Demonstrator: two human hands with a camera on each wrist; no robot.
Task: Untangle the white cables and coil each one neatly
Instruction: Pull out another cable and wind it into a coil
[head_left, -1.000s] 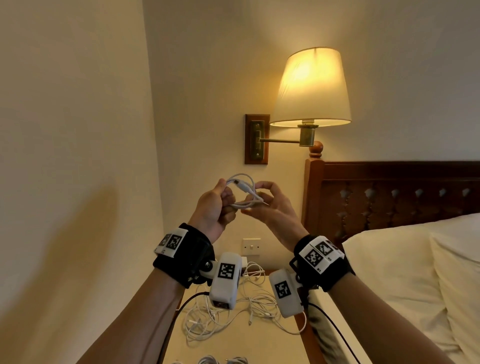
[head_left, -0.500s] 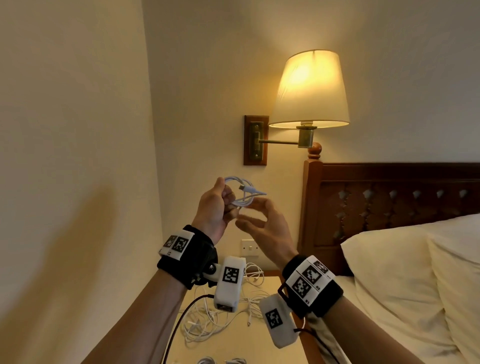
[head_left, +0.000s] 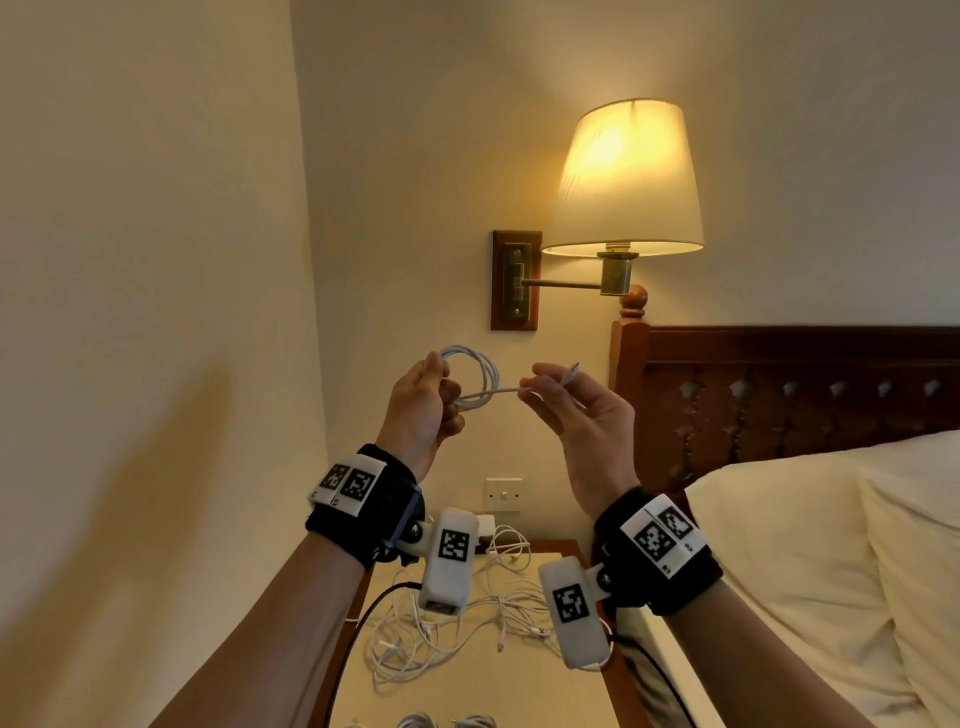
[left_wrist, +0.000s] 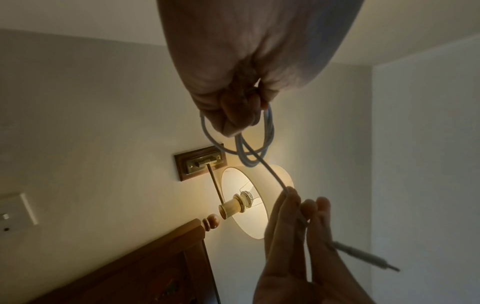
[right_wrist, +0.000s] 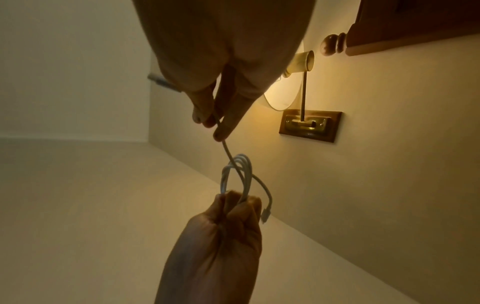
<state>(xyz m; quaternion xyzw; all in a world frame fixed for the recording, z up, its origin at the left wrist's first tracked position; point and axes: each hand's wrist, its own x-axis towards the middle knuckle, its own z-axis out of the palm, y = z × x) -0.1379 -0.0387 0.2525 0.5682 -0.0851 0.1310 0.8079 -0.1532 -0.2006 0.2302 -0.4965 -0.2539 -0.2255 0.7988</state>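
Coil (head_left: 475, 379) mid-frame, held up in front of wall, small white loops. Left hand (head_left: 423, 410) clenched round loops; short end with plug (right_wrist: 266, 215) dangles beside fist. Right hand (head_left: 582, 410) pinches tail (head_left: 511, 391) taut, connector (left_wrist: 363, 257) poking past fingers (left_wrist: 291, 203). Tangle (head_left: 457, 629) on nightstand (head_left: 467, 691), low centre. Lamp (head_left: 626, 176) lit, upper right.

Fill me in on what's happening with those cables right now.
A person is coiling one white cable in the air. The left hand grips the coiled loops, while the right hand pinches the free end near its plug, with a short straight run between the hands. A tangled pile of white cables lies on the bedside table below, and two small bundles sit at its near edge.
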